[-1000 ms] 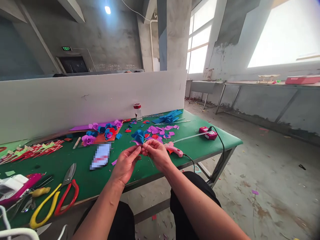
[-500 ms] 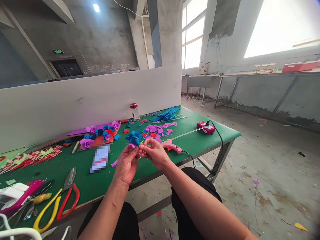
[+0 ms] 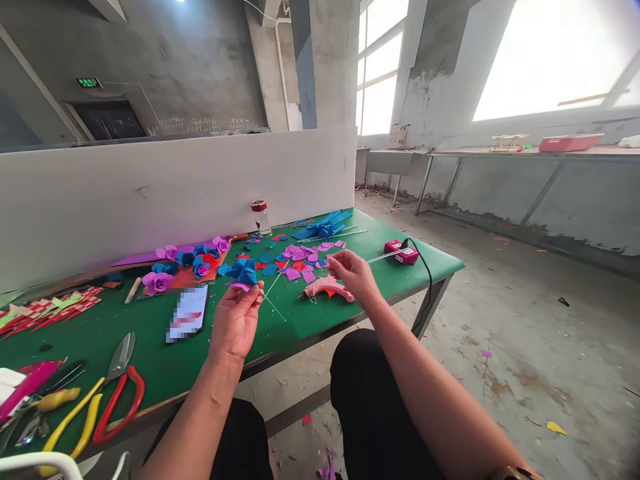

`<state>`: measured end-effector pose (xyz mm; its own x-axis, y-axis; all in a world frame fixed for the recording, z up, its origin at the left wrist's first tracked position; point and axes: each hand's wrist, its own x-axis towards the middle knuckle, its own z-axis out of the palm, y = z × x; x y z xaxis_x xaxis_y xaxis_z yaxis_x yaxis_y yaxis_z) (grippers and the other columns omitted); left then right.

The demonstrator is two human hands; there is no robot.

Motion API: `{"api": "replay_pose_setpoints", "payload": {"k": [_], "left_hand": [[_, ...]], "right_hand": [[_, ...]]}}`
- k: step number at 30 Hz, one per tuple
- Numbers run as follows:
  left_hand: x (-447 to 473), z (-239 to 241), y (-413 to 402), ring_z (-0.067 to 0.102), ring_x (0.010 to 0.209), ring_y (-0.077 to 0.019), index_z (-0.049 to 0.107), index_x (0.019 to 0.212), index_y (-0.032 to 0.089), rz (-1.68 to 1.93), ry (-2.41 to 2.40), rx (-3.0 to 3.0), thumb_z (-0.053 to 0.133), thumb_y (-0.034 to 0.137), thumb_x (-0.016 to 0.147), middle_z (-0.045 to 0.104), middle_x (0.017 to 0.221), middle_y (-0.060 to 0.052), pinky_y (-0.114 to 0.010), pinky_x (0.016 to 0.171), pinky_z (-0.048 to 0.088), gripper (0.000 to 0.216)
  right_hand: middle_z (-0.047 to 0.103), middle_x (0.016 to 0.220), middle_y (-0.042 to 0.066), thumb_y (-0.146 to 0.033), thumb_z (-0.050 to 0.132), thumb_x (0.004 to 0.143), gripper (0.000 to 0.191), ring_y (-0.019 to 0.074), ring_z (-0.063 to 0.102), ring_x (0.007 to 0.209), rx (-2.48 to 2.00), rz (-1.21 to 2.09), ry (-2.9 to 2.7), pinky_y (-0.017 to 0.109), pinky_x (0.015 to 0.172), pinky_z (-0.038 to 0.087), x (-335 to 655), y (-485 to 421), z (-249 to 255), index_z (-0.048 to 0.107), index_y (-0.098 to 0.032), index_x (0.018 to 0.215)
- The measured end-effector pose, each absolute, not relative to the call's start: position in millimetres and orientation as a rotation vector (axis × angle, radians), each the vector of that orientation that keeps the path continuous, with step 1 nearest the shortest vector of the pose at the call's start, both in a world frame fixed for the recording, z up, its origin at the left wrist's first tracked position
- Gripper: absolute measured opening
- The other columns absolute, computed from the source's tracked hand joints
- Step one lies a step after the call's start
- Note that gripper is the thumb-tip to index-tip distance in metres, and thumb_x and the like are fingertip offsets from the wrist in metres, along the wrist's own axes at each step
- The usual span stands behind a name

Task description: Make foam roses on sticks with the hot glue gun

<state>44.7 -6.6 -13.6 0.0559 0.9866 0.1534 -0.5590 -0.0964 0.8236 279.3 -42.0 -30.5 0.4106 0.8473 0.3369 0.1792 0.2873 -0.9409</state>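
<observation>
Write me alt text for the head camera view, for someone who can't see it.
A person's left hand pinches a blue flower on a thin wire stem above a green table, while the right hand hovers over a pink glue gun. Purple petal pieces, finished flowers and shears lie on the table.

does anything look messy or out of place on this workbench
Nothing damaged, but it is untidy: purple petal cut-outs lie strewn over the green table, and coloured scraps litter the floor below. The blue flower in the left hand looks whole.
</observation>
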Motion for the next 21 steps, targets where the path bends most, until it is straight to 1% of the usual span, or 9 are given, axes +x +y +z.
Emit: {"api": "replay_pose_setpoints", "payload": {"k": [1,3,6,8,10,13,16,19,21], "left_hand": [[44.5,-13.9,-6.2,0.064,0.073,-0.0105,0.072,0.07,0.018,1.454,0.623,0.906,0.096,0.017,0.043,0.072,0.072,0.0,-0.019,0.062,0.046,0.036],[44.7,-15.2,-5.8,0.065,0.076,-0.0117,0.071,0.069,0.018,1.457,0.607,0.92,0.096,0.016,0.044,0.072,0.071,0.0,-0.02,0.064,0.046,0.035],[45.2,-18.6,-5.0,0.066,0.077,-0.0129,0.072,0.07,0.019,1.44,0.594,0.944,0.094,0.015,0.047,0.072,0.072,0.0,-0.021,0.064,0.047,0.032],[45.1,-20.8,-4.3,0.067,0.078,-0.0133,0.073,0.071,0.019,1.424,0.586,0.957,0.093,0.014,0.051,0.072,0.072,0.0,-0.021,0.064,0.047,0.029],[44.6,-22.1,-3.6,0.067,0.077,-0.0134,0.073,0.072,0.019,1.412,0.582,0.968,0.092,0.013,0.053,0.072,0.072,-0.001,-0.022,0.064,0.047,0.028],[43.6,-22.5,-3.0,0.066,0.073,-0.0133,0.073,0.073,0.02,1.396,0.585,0.987,0.091,0.014,0.054,0.072,0.071,-0.001,-0.023,0.062,0.046,0.027],[42.6,-22.5,-2.4,0.065,0.072,-0.0127,0.073,0.074,0.02,1.383,0.589,0.982,0.092,0.016,0.053,0.073,0.072,-0.002,-0.022,0.062,0.046,0.028],[41.8,-22.7,-2.1,0.064,0.073,-0.0117,0.073,0.074,0.018,1.369,0.596,0.951,0.093,0.016,0.05,0.073,0.072,-0.003,-0.021,0.063,0.047,0.031],[41.3,-22.5,-2.2,0.064,0.072,-0.0114,0.073,0.073,0.018,1.374,0.598,0.937,0.093,0.016,0.049,0.073,0.072,-0.003,-0.021,0.063,0.047,0.032]], "right_hand": [[0.067,0.071,0.0,-0.04,0.062,0.085,0.022,0.015,0.061,0.066,-1.437,0.47,-1.147,0.027,0.065,0.046,293.3,-43.8,-35.3,0.057,-0.021,0.077],[0.065,0.064,0.0,-0.035,0.059,0.088,0.023,0.0161,0.059,0.065,-1.802,0.34,-1.312,0.027,0.063,0.042,311.2,-46.7,-46.8,0.055,-0.022,0.069],[0.063,0.061,0.001,-0.034,0.059,0.088,0.03,0.0177,0.059,0.069,-1.975,0.311,-1.487,0.027,0.063,0.039,315.5,-45.8,-62.2,0.054,-0.022,0.062],[0.065,0.067,0.004,-0.039,0.063,0.086,0.031,0.0195,0.06,0.074,-1.963,0.298,-1.524,0.028,0.063,0.038,310.6,-42.0,-68.2,0.055,-0.022,0.061],[0.067,0.074,0.006,-0.041,0.066,0.085,0.029,0.0215,0.061,0.078,-1.924,0.262,-1.57,0.029,0.064,0.038,305.6,-37.4,-71.1,0.058,-0.023,0.064],[0.068,0.08,0.008,-0.032,0.064,0.087,0.018,0.0234,0.062,0.084,-1.866,0.222,-1.6,0.029,0.07,0.04,302.3,-33.1,-72.3,0.061,-0.023,0.071],[0.068,0.087,0.01,-0.025,0.056,0.09,0.01,0.0235,0.062,0.087,-1.879,0.21,-1.568,0.03,0.073,0.042,302.4,-33.7,-70.0,0.06,-0.022,0.081],[0.069,0.087,0.008,-0.027,0.047,0.094,0.012,0.0218,0.063,0.082,-1.825,0.259,-1.502,0.03,0.07,0.042,300.5,-37.1,-63.9,0.055,-0.022,0.088],[0.07,0.082,0.005,-0.032,0.046,0.095,0.013,0.0202,0.064,0.075,-1.695,0.365,-1.423,0.03,0.068,0.042,296.3,-39.1,-58.9,0.053,-0.023,0.09]]}}
